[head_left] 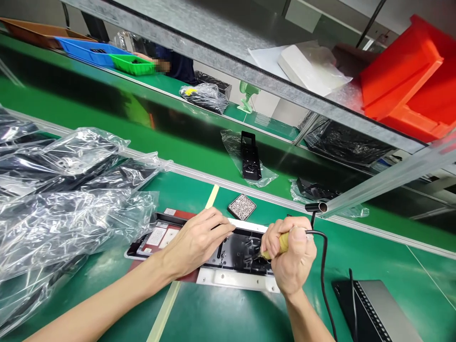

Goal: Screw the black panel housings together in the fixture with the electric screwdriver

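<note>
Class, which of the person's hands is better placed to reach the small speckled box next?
Probably the left hand: it is nearer the small speckled box and shows no tool, while the right hand holds a yellow-handled tool.

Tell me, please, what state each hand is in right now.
Left hand: fingers bent over the black housing; grip cannot be told.
Right hand: closed around the yellow-handled tool.

Person's left hand (203, 237), right hand (294, 254): two hands. Corded tool (284, 242): one. Open housing (233, 251) beneath hands: one. Speckled square piece (242, 207) toward tabletop's (210, 316) far edge: one. Grey-and-black device (390, 301) toward right edge: one. Past far edge, brown tray (39, 34), blue tray (83, 52), green tray (130, 66): three. Green fan (245, 100): one. Bagged parts (71, 159) toward left edge: several, exact count unclear.
</note>
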The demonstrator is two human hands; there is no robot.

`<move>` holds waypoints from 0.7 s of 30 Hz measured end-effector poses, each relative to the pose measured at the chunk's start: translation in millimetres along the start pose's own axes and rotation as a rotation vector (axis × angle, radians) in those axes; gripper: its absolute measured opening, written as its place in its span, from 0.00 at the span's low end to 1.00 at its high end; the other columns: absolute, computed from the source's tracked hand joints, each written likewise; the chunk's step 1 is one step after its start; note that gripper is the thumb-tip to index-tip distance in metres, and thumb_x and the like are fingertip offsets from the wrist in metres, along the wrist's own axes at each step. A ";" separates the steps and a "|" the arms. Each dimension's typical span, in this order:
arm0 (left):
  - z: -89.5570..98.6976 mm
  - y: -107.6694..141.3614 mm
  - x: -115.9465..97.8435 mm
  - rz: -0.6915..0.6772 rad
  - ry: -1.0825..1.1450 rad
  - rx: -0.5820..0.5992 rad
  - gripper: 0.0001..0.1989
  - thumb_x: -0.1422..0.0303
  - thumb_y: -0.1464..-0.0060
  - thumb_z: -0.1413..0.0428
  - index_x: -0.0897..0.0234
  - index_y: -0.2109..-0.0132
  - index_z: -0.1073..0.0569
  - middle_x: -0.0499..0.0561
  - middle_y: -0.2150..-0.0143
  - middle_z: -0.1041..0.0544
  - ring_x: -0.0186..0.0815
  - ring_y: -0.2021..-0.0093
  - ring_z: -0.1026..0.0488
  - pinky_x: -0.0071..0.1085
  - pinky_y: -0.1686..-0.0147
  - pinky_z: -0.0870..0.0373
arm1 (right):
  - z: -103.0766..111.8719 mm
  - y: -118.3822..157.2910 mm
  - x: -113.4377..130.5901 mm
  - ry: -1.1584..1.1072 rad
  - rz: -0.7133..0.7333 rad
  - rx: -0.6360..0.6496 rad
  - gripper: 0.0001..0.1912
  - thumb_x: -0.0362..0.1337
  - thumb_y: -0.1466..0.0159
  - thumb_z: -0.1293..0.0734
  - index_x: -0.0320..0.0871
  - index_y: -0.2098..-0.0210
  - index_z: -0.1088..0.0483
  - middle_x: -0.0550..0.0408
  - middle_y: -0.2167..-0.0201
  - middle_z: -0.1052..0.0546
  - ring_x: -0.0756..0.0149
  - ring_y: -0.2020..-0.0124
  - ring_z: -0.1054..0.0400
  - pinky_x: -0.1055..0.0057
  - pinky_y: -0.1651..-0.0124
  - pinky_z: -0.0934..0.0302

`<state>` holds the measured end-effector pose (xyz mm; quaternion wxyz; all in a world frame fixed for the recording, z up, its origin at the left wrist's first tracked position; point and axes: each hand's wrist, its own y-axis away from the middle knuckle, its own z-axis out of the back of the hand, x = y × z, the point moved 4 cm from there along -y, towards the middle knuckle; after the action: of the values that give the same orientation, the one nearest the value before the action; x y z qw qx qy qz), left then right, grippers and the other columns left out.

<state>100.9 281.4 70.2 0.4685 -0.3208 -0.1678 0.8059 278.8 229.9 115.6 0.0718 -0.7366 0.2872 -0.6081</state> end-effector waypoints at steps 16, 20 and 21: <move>0.2 -34.8 -24.0 0.126 0.398 -0.173 0.10 0.74 0.35 0.45 0.62 0.51 0.21 0.52 0.57 0.18 0.35 0.56 0.25 0.34 0.55 0.26 | 2.1 0.8 4.6 -0.051 -0.133 0.079 0.13 0.43 0.27 0.38 0.44 0.67 0.34 0.64 0.81 0.37 0.74 0.82 0.44 0.73 0.80 0.47; 5.0 -58.5 -39.6 0.185 0.456 -0.219 0.15 0.69 0.31 0.49 0.61 0.41 0.26 0.53 0.51 0.20 0.35 0.52 0.24 0.33 0.51 0.27 | -2.5 -2.3 0.5 -0.058 -0.157 0.062 0.13 0.47 0.28 0.39 0.45 0.64 0.36 0.67 0.83 0.40 0.75 0.83 0.48 0.75 0.80 0.50; 5.7 -64.1 -44.4 0.177 0.466 -0.224 0.16 0.66 0.30 0.50 0.60 0.39 0.28 0.54 0.48 0.21 0.36 0.50 0.25 0.33 0.49 0.27 | -3.2 -2.8 0.6 -0.060 -0.166 0.058 0.13 0.48 0.28 0.39 0.46 0.63 0.37 0.68 0.83 0.40 0.76 0.84 0.49 0.75 0.80 0.50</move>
<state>154.3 275.6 127.0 0.3837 -0.5609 -0.1149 0.7245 276.8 232.8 118.2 0.0512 -0.7734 0.2050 -0.5977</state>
